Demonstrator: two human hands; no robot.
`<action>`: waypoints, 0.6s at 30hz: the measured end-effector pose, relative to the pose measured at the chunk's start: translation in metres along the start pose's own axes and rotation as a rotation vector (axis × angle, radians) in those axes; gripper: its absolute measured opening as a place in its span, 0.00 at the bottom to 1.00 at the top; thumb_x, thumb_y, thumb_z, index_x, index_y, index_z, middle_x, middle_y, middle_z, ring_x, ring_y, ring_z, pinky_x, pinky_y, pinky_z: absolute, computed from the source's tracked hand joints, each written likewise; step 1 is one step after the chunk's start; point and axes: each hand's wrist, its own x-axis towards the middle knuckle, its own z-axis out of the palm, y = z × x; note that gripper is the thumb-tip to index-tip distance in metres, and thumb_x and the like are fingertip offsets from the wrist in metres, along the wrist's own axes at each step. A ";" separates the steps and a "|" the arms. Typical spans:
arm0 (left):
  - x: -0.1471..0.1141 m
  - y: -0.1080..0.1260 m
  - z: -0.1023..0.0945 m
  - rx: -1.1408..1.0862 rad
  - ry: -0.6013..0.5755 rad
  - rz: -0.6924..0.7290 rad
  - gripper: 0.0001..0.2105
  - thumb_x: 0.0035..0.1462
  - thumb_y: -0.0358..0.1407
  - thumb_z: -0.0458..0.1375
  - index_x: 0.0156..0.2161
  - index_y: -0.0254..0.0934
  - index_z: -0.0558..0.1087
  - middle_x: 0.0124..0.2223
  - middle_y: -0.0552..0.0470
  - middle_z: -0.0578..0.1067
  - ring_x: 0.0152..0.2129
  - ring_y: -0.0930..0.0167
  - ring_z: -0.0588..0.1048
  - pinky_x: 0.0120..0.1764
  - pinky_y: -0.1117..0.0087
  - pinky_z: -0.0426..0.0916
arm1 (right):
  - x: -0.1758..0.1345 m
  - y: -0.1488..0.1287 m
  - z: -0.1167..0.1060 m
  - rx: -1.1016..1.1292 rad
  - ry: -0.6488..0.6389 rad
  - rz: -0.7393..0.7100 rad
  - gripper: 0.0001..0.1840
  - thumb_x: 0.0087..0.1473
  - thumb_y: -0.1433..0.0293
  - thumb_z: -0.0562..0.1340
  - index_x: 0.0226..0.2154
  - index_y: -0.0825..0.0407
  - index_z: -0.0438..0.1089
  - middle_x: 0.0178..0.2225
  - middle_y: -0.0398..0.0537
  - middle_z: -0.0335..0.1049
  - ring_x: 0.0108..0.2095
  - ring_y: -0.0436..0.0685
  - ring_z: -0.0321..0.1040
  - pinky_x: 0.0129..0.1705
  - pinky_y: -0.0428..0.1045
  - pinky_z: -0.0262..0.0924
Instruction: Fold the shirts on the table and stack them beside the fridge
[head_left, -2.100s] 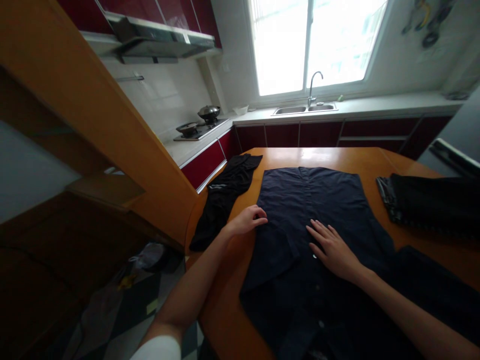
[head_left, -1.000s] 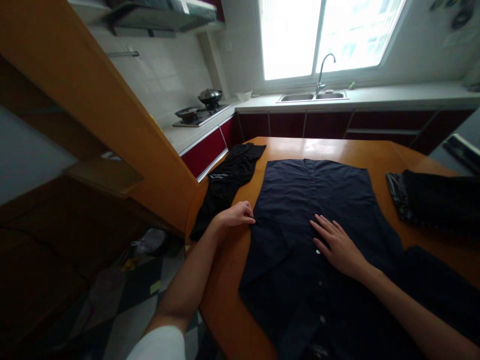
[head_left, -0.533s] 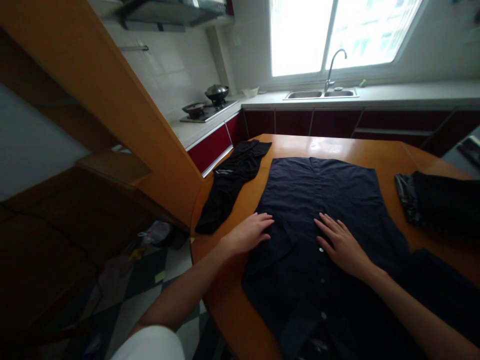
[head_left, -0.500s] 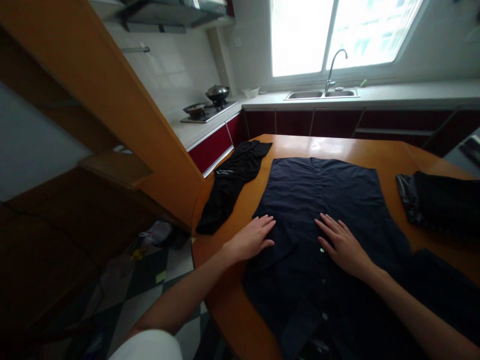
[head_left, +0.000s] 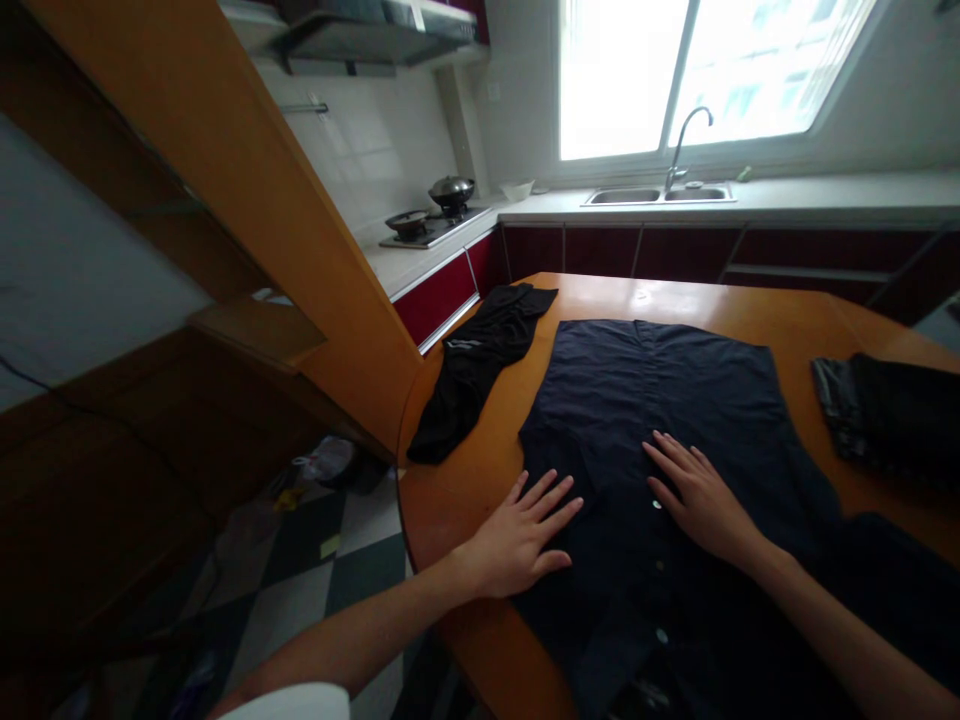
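A dark navy button-up shirt (head_left: pixel 675 385) lies spread out on the wooden table (head_left: pixel 435 510), its hem toward the window and light buttons running down the middle. My left hand (head_left: pixel 521 540) rests on the shirt's left edge, fingers spread and stretched out. Flat near the row of buttons lies my right hand (head_left: pixel 697 495), its fingers extended over the cloth. Neither hand grips any fabric. The near end of the shirt is dark and partly out of the picture.
A crumpled black garment (head_left: pixel 480 370) lies at the table's left side. Folded dark clothes (head_left: pixel 892 415) sit at the right edge. Behind are a counter with a sink (head_left: pixel 660 194) and a stove with a lidded wok (head_left: pixel 452 192). A wooden partition (head_left: pixel 300 220) slants beside the table's left.
My left hand has slid down the shirt's left edge toward me, and its fingers have spread wider. My right hand stays at nearly the same place on the shirt. The view has shifted slightly.
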 end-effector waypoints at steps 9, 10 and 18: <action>0.037 -0.042 -0.025 0.035 0.182 -0.186 0.30 0.72 0.49 0.41 0.73 0.42 0.45 0.74 0.46 0.45 0.71 0.62 0.40 0.69 0.50 0.40 | 0.000 -0.002 -0.003 -0.008 -0.004 -0.005 0.30 0.67 0.57 0.50 0.67 0.49 0.58 0.70 0.53 0.50 0.70 0.64 0.47 0.69 0.66 0.45; 0.043 -0.051 -0.021 0.055 0.178 -0.219 0.30 0.72 0.50 0.42 0.73 0.43 0.46 0.74 0.46 0.45 0.71 0.61 0.40 0.69 0.48 0.40 | 0.000 -0.003 -0.004 -0.005 -0.006 -0.004 0.30 0.67 0.58 0.50 0.67 0.50 0.58 0.70 0.53 0.50 0.70 0.64 0.47 0.69 0.66 0.45; 0.047 -0.053 -0.013 0.114 0.199 -0.202 0.28 0.71 0.50 0.44 0.72 0.46 0.52 0.75 0.47 0.44 0.71 0.59 0.41 0.68 0.45 0.40 | 0.000 -0.002 -0.002 0.011 0.011 -0.013 0.30 0.67 0.57 0.51 0.68 0.47 0.58 0.70 0.52 0.50 0.70 0.64 0.48 0.69 0.67 0.46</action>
